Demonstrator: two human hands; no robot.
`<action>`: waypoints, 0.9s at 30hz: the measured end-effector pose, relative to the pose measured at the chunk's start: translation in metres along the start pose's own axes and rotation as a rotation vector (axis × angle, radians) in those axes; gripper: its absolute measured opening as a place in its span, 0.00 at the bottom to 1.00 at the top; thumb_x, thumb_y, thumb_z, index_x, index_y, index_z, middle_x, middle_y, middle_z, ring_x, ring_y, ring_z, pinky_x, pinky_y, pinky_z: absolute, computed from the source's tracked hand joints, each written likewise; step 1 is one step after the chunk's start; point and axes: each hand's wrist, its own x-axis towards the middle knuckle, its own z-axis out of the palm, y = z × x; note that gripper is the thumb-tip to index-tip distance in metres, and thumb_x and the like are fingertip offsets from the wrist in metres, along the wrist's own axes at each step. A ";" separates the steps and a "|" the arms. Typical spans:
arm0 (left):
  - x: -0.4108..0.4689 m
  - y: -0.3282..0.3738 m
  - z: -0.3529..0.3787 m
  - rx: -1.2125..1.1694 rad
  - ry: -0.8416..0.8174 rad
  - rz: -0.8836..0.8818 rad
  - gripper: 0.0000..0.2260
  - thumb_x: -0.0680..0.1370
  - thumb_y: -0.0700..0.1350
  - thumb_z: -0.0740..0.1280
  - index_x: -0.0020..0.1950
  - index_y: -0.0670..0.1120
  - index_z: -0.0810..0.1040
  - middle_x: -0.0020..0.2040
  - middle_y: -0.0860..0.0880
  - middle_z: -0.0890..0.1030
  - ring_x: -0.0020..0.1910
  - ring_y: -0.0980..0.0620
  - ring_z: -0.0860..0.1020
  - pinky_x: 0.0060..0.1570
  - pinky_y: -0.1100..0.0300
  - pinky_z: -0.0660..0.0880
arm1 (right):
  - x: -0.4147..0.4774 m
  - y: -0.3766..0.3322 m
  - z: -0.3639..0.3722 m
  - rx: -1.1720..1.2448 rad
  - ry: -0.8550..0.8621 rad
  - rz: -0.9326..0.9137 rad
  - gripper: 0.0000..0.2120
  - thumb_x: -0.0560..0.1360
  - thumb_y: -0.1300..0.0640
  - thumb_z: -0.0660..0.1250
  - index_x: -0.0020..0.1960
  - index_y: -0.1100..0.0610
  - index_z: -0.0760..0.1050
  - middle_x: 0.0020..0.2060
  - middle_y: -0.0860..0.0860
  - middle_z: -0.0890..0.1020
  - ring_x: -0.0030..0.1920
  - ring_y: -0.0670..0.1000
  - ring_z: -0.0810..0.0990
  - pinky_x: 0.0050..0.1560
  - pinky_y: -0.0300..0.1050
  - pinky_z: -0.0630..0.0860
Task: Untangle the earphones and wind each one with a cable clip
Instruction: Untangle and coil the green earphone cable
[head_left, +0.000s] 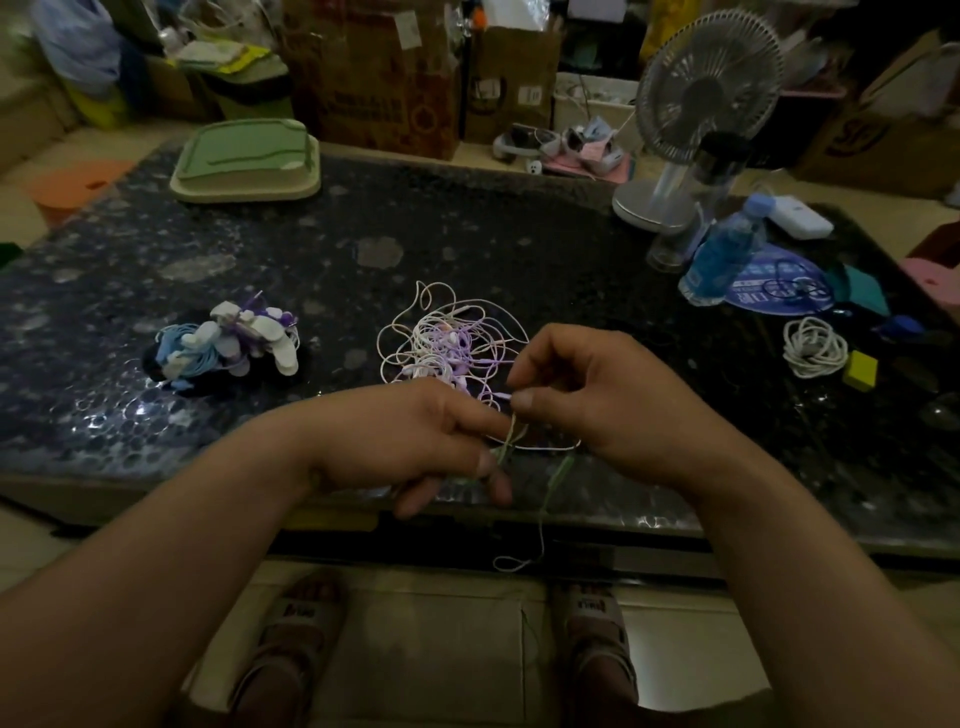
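In the head view, the tangle (447, 338) of white and purple earphones lies mid-table, just beyond both hands. The left hand (415, 436) is over the table's (467, 223) near edge, its grip curled round a green cord (553, 483) that hangs off that edge towards the floor. The right hand (587, 395) is beside it, its grip closed, thumb and forefinger pinching a thin strand (498, 396) at the tangle's near side. A pile (228, 343) of wound earphones sits towards the left edge. A white coil (813, 345), a bottle (724, 254) and a fan (701, 93) stand near the right edge, and a green tray (244, 161) lies at the far left corner.
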 end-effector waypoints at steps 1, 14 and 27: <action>-0.002 0.000 -0.001 -0.099 -0.030 0.022 0.18 0.84 0.38 0.63 0.72 0.52 0.78 0.56 0.48 0.87 0.23 0.50 0.72 0.28 0.66 0.71 | 0.000 0.000 -0.001 0.095 -0.005 0.003 0.05 0.77 0.64 0.74 0.49 0.55 0.82 0.40 0.49 0.85 0.39 0.45 0.84 0.40 0.36 0.79; 0.002 0.002 -0.009 -0.351 0.589 0.139 0.20 0.85 0.39 0.63 0.74 0.56 0.75 0.59 0.52 0.87 0.20 0.55 0.65 0.22 0.66 0.64 | -0.005 -0.007 0.033 -0.075 -0.034 0.111 0.12 0.85 0.48 0.64 0.48 0.52 0.82 0.37 0.48 0.84 0.31 0.38 0.76 0.32 0.31 0.68; 0.000 -0.006 0.009 0.104 0.131 0.008 0.19 0.85 0.45 0.65 0.71 0.65 0.76 0.52 0.52 0.87 0.26 0.49 0.74 0.28 0.53 0.75 | -0.002 0.001 0.002 0.003 0.068 0.076 0.05 0.80 0.58 0.72 0.53 0.50 0.84 0.44 0.45 0.86 0.45 0.42 0.85 0.46 0.38 0.80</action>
